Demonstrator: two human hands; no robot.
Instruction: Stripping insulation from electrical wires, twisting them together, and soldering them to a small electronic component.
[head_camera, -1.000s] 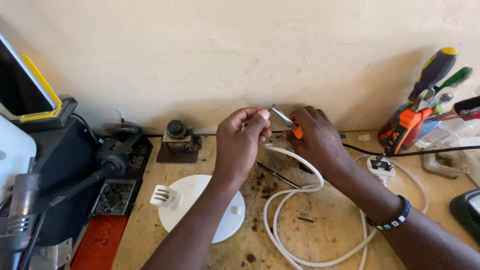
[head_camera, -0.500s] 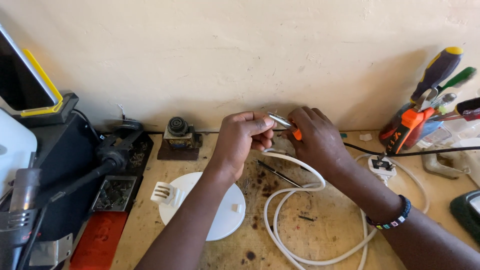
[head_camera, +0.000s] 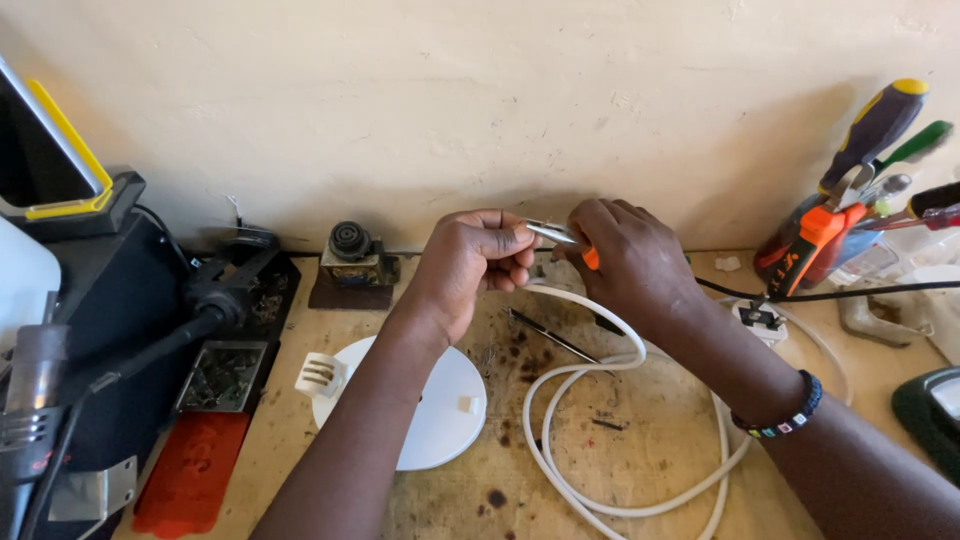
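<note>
My left hand (head_camera: 468, 262) is closed in a pinch on the end of a white cable (head_camera: 612, 366), held up near the wall. My right hand (head_camera: 632, 262) grips a small tool with an orange handle (head_camera: 591, 258), and its metal tip (head_camera: 550, 233) points left to my left fingers. The white cable loops down from my hands and coils over the wooden bench (head_camera: 500, 470). The cable's very end is hidden inside my fingers.
A white round disc (head_camera: 430, 420) and a small white slotted piece (head_camera: 318, 375) lie near my left forearm. A thin dark tool (head_camera: 550, 336) rests under my hands. Screwdrivers and an orange tool stand in a holder (head_camera: 830, 225) at right. Dark soldering equipment (head_camera: 120, 310) fills the left.
Both hands stay together by the wall. The tool's metal tip has swung from pointing up-left to lying nearly level against my left fingers.
</note>
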